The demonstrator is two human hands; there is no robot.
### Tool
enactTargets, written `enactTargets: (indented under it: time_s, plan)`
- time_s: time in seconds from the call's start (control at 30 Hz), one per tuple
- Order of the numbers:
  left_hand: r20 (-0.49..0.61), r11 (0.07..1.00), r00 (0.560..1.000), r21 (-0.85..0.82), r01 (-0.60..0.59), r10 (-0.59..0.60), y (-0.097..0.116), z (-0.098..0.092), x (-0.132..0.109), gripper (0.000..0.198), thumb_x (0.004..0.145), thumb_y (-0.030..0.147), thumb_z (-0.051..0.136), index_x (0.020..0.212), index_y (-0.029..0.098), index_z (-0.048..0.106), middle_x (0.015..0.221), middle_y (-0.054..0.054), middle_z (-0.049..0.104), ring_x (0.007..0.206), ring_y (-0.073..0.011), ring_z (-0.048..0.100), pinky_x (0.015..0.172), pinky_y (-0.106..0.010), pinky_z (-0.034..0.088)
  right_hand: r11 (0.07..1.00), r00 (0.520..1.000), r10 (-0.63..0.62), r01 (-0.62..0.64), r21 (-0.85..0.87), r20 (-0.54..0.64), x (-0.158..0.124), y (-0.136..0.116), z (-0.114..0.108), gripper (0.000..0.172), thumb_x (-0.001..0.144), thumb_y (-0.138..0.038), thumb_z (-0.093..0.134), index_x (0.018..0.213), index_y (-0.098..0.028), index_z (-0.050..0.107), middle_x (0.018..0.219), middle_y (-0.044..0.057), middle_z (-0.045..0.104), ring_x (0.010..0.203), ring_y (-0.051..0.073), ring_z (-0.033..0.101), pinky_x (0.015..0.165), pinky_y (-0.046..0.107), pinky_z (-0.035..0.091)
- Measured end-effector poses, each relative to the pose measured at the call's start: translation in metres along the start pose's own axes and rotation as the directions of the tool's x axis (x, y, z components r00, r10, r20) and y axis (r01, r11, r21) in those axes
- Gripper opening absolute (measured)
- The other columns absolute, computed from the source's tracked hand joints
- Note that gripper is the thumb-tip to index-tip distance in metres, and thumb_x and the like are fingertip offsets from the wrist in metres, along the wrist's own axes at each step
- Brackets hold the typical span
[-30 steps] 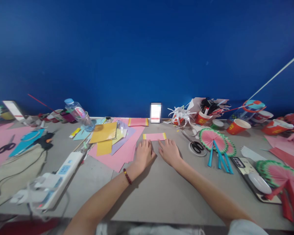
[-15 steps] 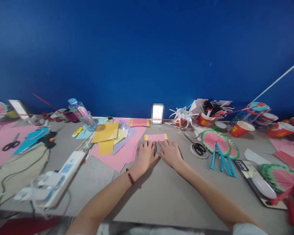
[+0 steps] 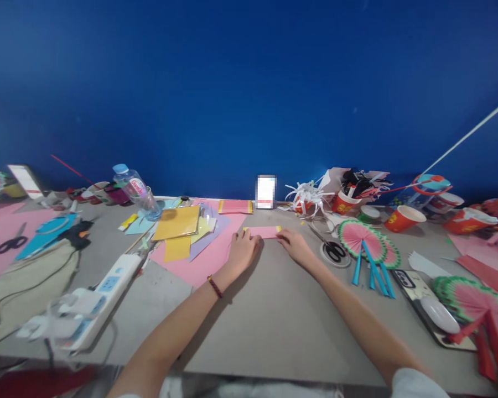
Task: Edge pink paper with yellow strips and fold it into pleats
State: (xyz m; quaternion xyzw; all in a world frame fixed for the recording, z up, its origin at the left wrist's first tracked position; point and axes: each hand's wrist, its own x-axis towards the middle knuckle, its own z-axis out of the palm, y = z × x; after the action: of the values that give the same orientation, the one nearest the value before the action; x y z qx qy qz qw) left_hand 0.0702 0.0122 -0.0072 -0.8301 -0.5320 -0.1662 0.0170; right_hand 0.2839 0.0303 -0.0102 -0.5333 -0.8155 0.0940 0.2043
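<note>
A small pink paper strip [image 3: 266, 232] with yellow ends lies crosswise on the grey table in front of me. My left hand [image 3: 244, 251] is at its left end, with bent fingers on the paper and the thumb along the near edge. The strip's right end is pinched between the thumb and fingers of my right hand [image 3: 296, 249]. Part of the lower left of the strip is hidden under my left fingers. Behind it lies another pink piece with yellow ends [image 3: 235, 207], near the wall.
Left are coloured paper sheets [image 3: 180, 222], a plastic bottle [image 3: 138, 190] and a power strip [image 3: 108, 296]. A phone [image 3: 266, 192] stands against the blue wall. Right are scissors [image 3: 335, 251] by a tape roll, pink folded fans [image 3: 363, 240], red paper cups [image 3: 404, 218] and a mouse [image 3: 439, 314].
My hands have moved apart to the strip's two ends. My right fingers, spread flat before, now pinch the right end, and my left hand has shifted slightly up and left.
</note>
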Motion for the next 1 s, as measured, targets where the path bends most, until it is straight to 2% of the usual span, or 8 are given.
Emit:
enactTargets:
  time_s: [0.13, 0.27, 0.43, 0.53, 0.67, 0.77, 0.83, 1.0]
  plan:
    - [0.042, 0.977, 0.998, -0.205, 0.063, -0.056, -0.015, 0.005, 0.010, 0.019, 0.089, 0.034, 0.056, 0.101, 0.027, 0.068, 0.098, -0.005, 0.057, 0.097, -0.0210, 0.049, 0.082, -0.034, 0.035, 0.988, 0.999, -0.009, 0.016, 0.152, -0.047, 0.007, 0.018, 0.004, 0.014, 0.085, -0.019, 0.057, 0.093, -0.016, 0.068, 0.096, 0.008, 0.068, 0.092, 0.018, 0.060, 0.085, 0.030, 0.044]
    - [0.032, 0.968, 0.998, -0.243, 0.059, -0.053, -0.022, 0.006, 0.015, 0.017, 0.087, 0.033, 0.058, 0.097, 0.025, 0.070, 0.096, -0.005, 0.060, 0.096, -0.0200, 0.051, 0.083, -0.034, 0.036, 0.989, 0.996, -0.064, 0.073, 0.126, -0.069, 0.007, 0.020, 0.003, 0.017, 0.088, -0.023, 0.054, 0.091, -0.017, 0.069, 0.094, 0.007, 0.068, 0.092, 0.018, 0.059, 0.084, 0.030, 0.043]
    - [-0.006, 0.971, 1.000, -0.236, -0.020, 0.019, -0.018, -0.004, 0.014, 0.017, 0.088, 0.032, 0.057, 0.096, 0.022, 0.069, 0.097, -0.005, 0.063, 0.099, -0.0209, 0.053, 0.088, -0.037, 0.036, 0.993, 0.989, -0.110, 0.113, 0.023, -0.097, 0.006, 0.005, -0.010, 0.018, 0.088, -0.021, 0.051, 0.091, -0.017, 0.068, 0.091, 0.007, 0.068, 0.090, 0.019, 0.058, 0.085, 0.031, 0.041]
    - [-0.033, 0.929, 0.997, -0.362, -0.082, 0.076, -0.011, -0.014, 0.013, 0.022, 0.091, 0.032, 0.052, 0.100, 0.021, 0.068, 0.099, -0.005, 0.067, 0.097, -0.0205, 0.057, 0.089, -0.037, 0.038, 0.984, 0.977, -0.153, 0.165, 0.072, -0.146, 0.005, -0.014, -0.022, 0.019, 0.089, -0.024, 0.049, 0.089, -0.017, 0.068, 0.088, 0.007, 0.066, 0.089, 0.019, 0.057, 0.085, 0.032, 0.041]
    - [-0.038, 0.683, 0.994, -0.724, -0.098, 0.103, 0.003, -0.028, 0.015, 0.028, 0.092, 0.036, 0.048, 0.105, 0.021, 0.068, 0.100, -0.005, 0.070, 0.091, -0.0191, 0.063, 0.082, -0.032, 0.046, 0.945, 0.942, -0.203, 0.260, 0.199, -0.266, 0.000, -0.045, -0.038, 0.021, 0.091, -0.027, 0.047, 0.093, -0.018, 0.066, 0.086, 0.006, 0.066, 0.085, 0.018, 0.059, 0.081, 0.031, 0.045]
    - [-0.018, 0.373, 0.999, -0.927, -0.031, 0.037, 0.014, -0.039, 0.014, 0.029, 0.088, 0.040, 0.054, 0.099, 0.019, 0.070, 0.102, -0.007, 0.071, 0.094, -0.0207, 0.065, 0.084, -0.032, 0.050, 0.935, 0.916, -0.103, 0.222, 0.276, -0.387, -0.006, -0.063, -0.048, 0.022, 0.087, -0.036, 0.055, 0.100, -0.019, 0.063, 0.084, 0.005, 0.067, 0.080, 0.017, 0.061, 0.078, 0.031, 0.048]
    - [0.014, 0.232, 1.000, -0.973, 0.018, -0.018, 0.020, -0.046, 0.013, 0.029, 0.084, 0.042, 0.060, 0.095, 0.018, 0.072, 0.101, -0.008, 0.072, 0.094, -0.0219, 0.066, 0.085, -0.034, 0.051, 0.926, 0.885, -0.003, 0.177, 0.332, -0.465, -0.010, -0.071, -0.053, 0.025, 0.082, -0.039, 0.062, 0.097, -0.019, 0.061, 0.079, 0.003, 0.065, 0.074, 0.016, 0.060, 0.073, 0.030, 0.049]
    - [-0.006, 0.088, 0.999, -0.996, -0.002, -0.050, 0.027, -0.058, 0.007, 0.027, 0.080, 0.040, 0.066, 0.097, 0.020, 0.072, 0.103, -0.006, 0.071, 0.099, -0.0224, 0.065, 0.089, -0.036, 0.051, 0.896, 0.841, 0.055, 0.196, 0.397, -0.539, -0.019, -0.088, -0.068, 0.019, 0.080, -0.036, 0.065, 0.074, -0.020, 0.058, 0.070, 0.000, 0.061, 0.065, 0.013, 0.057, 0.064, 0.026, 0.048]
